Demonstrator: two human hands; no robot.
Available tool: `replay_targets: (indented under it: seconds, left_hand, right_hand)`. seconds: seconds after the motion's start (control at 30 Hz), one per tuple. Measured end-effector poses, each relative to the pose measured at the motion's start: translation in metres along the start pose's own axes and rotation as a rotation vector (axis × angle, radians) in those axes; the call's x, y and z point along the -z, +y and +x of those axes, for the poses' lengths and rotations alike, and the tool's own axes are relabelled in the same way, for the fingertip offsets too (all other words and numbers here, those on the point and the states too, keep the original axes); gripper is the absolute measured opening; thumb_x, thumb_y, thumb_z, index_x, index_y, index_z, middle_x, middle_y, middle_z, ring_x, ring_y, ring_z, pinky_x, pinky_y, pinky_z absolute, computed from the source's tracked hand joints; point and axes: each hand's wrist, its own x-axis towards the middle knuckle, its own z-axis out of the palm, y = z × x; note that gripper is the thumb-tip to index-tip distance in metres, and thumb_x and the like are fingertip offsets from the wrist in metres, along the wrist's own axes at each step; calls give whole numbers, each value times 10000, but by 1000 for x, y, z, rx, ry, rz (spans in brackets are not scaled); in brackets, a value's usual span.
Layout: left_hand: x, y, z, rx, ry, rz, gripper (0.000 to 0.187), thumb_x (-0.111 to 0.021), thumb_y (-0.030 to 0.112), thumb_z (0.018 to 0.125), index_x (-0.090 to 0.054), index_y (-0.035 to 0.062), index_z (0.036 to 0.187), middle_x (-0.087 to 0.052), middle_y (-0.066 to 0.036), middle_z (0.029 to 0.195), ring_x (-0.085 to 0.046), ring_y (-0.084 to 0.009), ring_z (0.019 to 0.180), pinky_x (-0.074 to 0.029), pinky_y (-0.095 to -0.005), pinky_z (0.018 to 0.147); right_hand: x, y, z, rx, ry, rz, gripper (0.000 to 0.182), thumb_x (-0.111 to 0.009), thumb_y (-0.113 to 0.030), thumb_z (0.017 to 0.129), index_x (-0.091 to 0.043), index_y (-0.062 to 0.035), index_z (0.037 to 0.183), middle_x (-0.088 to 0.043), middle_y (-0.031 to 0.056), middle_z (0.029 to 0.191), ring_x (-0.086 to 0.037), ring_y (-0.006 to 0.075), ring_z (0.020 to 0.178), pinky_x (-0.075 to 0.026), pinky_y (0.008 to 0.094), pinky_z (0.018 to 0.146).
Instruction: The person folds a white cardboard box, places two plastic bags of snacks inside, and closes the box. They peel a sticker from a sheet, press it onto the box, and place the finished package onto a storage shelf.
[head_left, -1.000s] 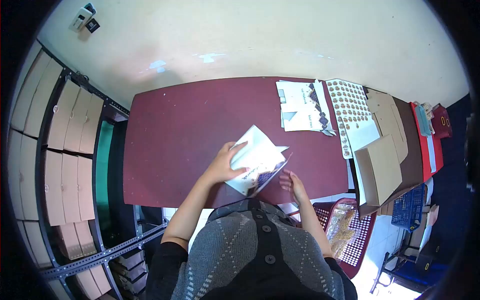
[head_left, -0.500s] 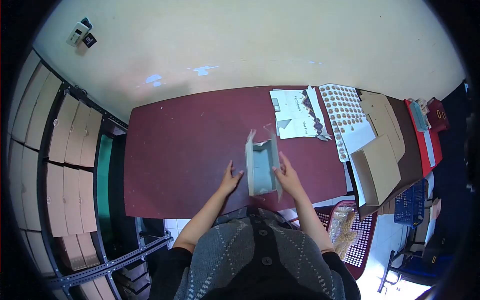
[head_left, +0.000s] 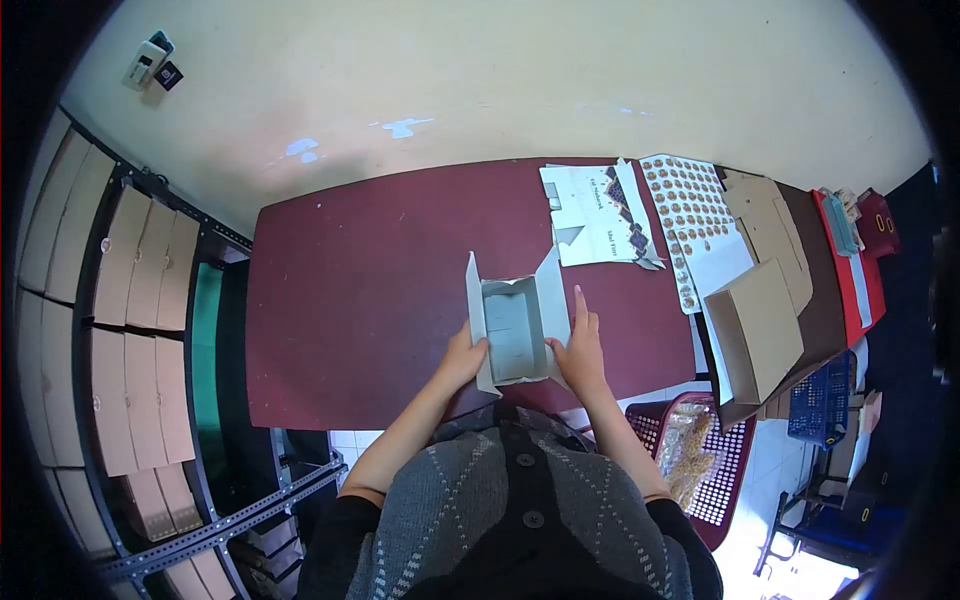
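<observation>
An open white box (head_left: 512,340) with its side flaps spread outward stands near the front of the dark red table (head_left: 350,290). My left hand (head_left: 463,357) holds the box's left side, thumb at its edge and the other fingers partly hidden behind the flap. On the right side, my right hand (head_left: 580,350) has its thumb on the box wall and its fingers stretched out past the flap. Flat printed white sheets (head_left: 595,215) lie at the back of the table, beyond the box.
Right of the printed sheets is a sticker sheet (head_left: 690,205), with brown cardboard pieces (head_left: 765,320) beside it. A maroon basket (head_left: 735,480) of packing material stands below right. Shelves with tall boxes (head_left: 140,400) line the left. A blue crate (head_left: 820,400) sits far right.
The box's flaps have spread wider and its opening shows more. My left hand has moved in from beside the box onto its left side. My right hand's fingers have straightened.
</observation>
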Motion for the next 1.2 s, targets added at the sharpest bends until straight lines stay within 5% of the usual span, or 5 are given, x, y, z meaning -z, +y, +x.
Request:
replay_targets:
  seconds: [0.17,0.33,0.57,1.03,1.2]
  left_hand:
    - [19,-17,2,16,-84,-337,589,-671,219,850,-385,2,1317,-602,-183,1144,-581,-286,1079,-453,-400,932]
    - [-1,-36,3,-157,46,-137,971,-616,330,893,124,57,1460,-198,-297,1448,-268,-379,1340,-242,-462,1094]
    - [9,62,-27,-284,229,629,862,-569,401,880,-41,100,1490,-31,-289,1494,-46,-489,1379,-89,-615,1079]
    - [-168,205,-8,-919,-226,634,754,-609,262,854,-195,119,1468,-90,-263,1486,-122,-462,1369,-127,-598,1083]
    - [-329,146,55,-326,-787,205,756,-649,296,841,-229,102,1439,-230,-227,1445,-336,-347,1295,-310,-460,1047]
  right_hand:
    - [-8,30,5,-12,-203,-11,700,-661,-182,826,-317,-113,1432,-460,195,1102,-503,383,1030,-435,436,890]
    - [-28,41,-4,24,-252,-80,625,-570,-338,894,-344,-89,1421,-408,258,1249,-428,423,1159,-365,452,990]
    - [-1,31,-19,-19,-48,27,644,-530,-374,918,-291,-88,1443,-221,320,1447,-244,454,1342,-233,456,1102]
    - [154,223,-144,-506,781,63,482,-578,-186,909,-434,-56,1350,-512,223,1238,-530,307,1101,-452,344,894]
    - [239,335,-148,-577,959,14,442,-597,-181,895,-480,-48,1301,-528,188,1218,-552,256,1017,-459,339,874]
